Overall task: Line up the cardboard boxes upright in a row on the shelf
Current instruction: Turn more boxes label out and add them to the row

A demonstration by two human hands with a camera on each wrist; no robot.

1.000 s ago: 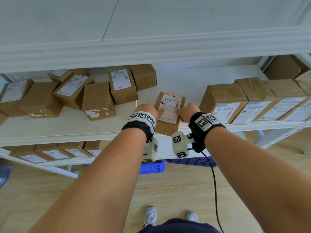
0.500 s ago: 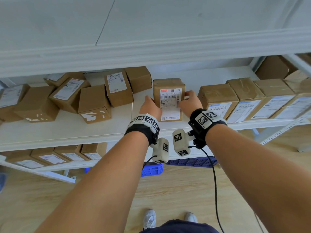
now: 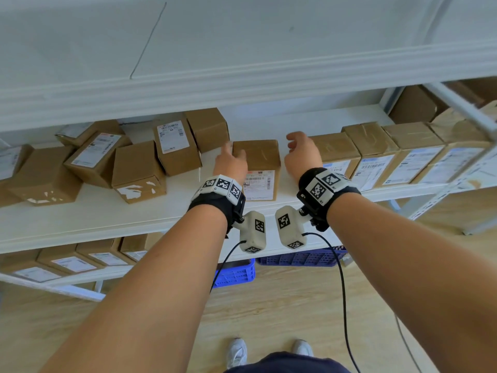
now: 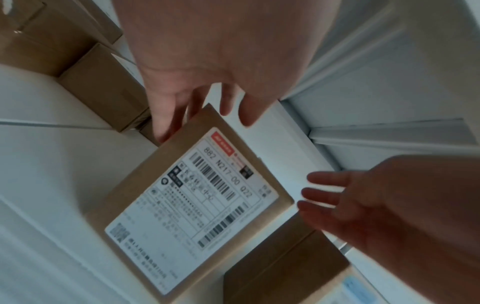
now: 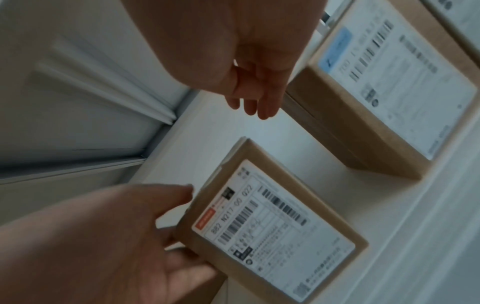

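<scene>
Now the labelled box is seen upright near the front edge of the shelf, just left of the upright row, a gap between. Its left side is touched by the spread fingers of the left hand. The right hand is held relaxed, loosely spread, clear of the box.

Two bare hands reach in: the left hand and the right hand. At least thirteen brown cardboard boxes sit on the middle white shelf. Four more boxes show on the shelf below. Two blue plastic crates sit on the floor.
</scene>
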